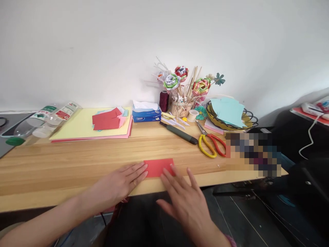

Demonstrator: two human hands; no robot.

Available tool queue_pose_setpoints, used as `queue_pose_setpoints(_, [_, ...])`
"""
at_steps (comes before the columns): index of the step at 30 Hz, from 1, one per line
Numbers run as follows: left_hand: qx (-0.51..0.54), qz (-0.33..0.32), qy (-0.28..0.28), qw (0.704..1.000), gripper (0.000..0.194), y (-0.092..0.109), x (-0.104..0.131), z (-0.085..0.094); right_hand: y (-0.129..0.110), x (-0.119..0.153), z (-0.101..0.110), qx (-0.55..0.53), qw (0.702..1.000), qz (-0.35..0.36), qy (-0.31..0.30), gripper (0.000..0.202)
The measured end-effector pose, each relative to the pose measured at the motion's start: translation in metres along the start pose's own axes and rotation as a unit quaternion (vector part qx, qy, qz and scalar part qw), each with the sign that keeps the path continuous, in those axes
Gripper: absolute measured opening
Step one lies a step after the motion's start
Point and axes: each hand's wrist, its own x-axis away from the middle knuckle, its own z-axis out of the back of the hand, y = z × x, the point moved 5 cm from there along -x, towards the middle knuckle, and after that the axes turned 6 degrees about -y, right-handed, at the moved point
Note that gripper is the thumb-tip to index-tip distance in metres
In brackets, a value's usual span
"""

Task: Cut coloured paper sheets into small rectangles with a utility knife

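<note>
A small red paper rectangle (158, 167) lies flat near the front edge of the wooden table. The fingertips of my left hand (123, 180) rest on its left end, with the fingers stretched out side by side. My right hand (183, 195) is spread, its fingertips over the lower right part of the paper and slightly blurred; the thumb points left, beyond the table's edge. Neither hand grips anything.
Behind are yellow-and-red scissors (208, 139), a dark green pen-like tool (178, 132), a blue tissue box (146, 115), stacked paper (77, 125) with red pieces, plastic bottles (64, 113), paper flowers (181, 82) and a basket (246, 122) holding light blue sheets.
</note>
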Motion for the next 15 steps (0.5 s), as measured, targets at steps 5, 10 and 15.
queue_pose_setpoints(5, [-0.039,0.010,0.028,0.999,0.051,0.005,0.006,0.004,0.037,0.007,0.018,0.052,0.998,-0.020,-0.021,0.036])
queue_pose_setpoints(10, [-0.110,0.061,0.053,0.991,0.038,0.017,0.016,0.006,0.069,-0.034,0.014,0.115,0.990,-0.057,-0.056,0.033])
queue_pose_setpoints(15, [0.027,0.124,0.035,0.991,0.027,-0.009,-0.007,0.013,0.109,-0.094,-0.011,0.151,0.977,-0.112,-0.098,0.036])
